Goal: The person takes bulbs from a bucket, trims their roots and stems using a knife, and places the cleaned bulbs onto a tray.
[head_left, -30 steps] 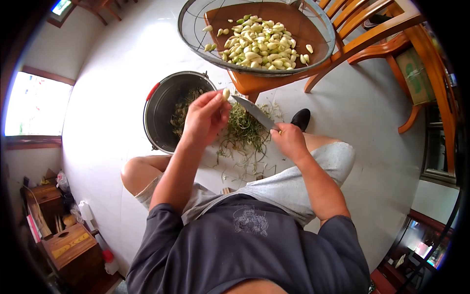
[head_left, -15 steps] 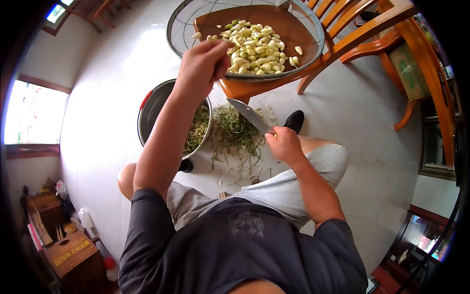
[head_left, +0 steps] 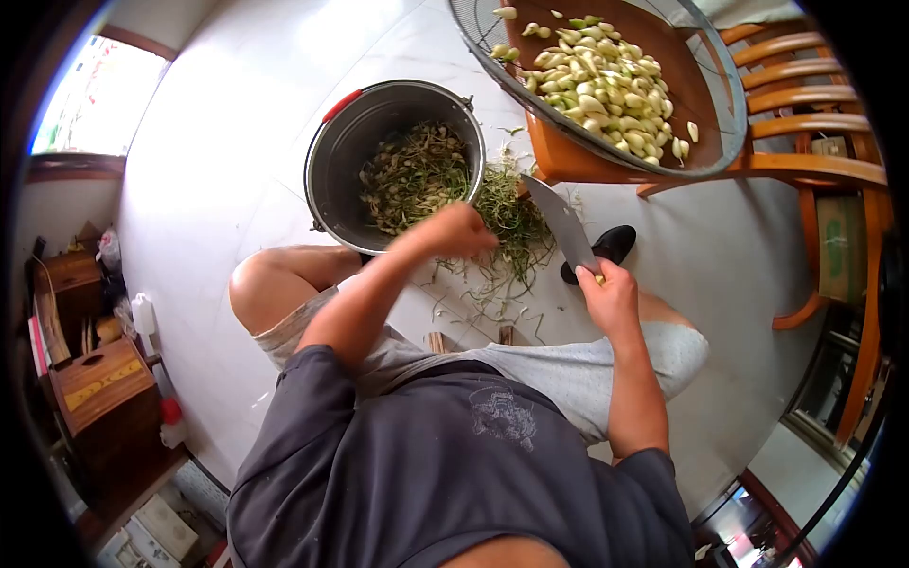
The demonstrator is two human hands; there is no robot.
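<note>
Pale, glossy tiles with thin joints make up the floor (head_left: 748,275). A bright window (head_left: 99,99) stands at 10 o'clock, and a brown wooden box (head_left: 106,379) sits between 8 and 9 o'clock. Towards 2 o'clock is an orange-brown wooden chair (head_left: 800,124) with a slatted back; a cardboard box (head_left: 843,248) shows at 3 o'clock.

The round wire basket (head_left: 738,104) rests on the chair seat at 1 o'clock. Its cloves (head_left: 611,90) are plump, peeled and creamy white, some tinged green, mostly piled together, with a few strays apart.

At 11 o'clock stands the grey metal bucket (head_left: 327,185) with a red grip (head_left: 342,104), holding dry, brownish-green scraps (head_left: 417,170). A tangle of green stalks (head_left: 519,232) lies just beside it on the floor.

The right hand (head_left: 611,293), at 3 o'clock, has its fingers clamped around the handle of the knife (head_left: 563,224), whose broad grey blade points towards 11 o'clock. The left hand (head_left: 456,230), at 12 o'clock, appears before the bucket's lower rim, fingers curled but blurred; whether they grip anything, I cannot tell.
</note>
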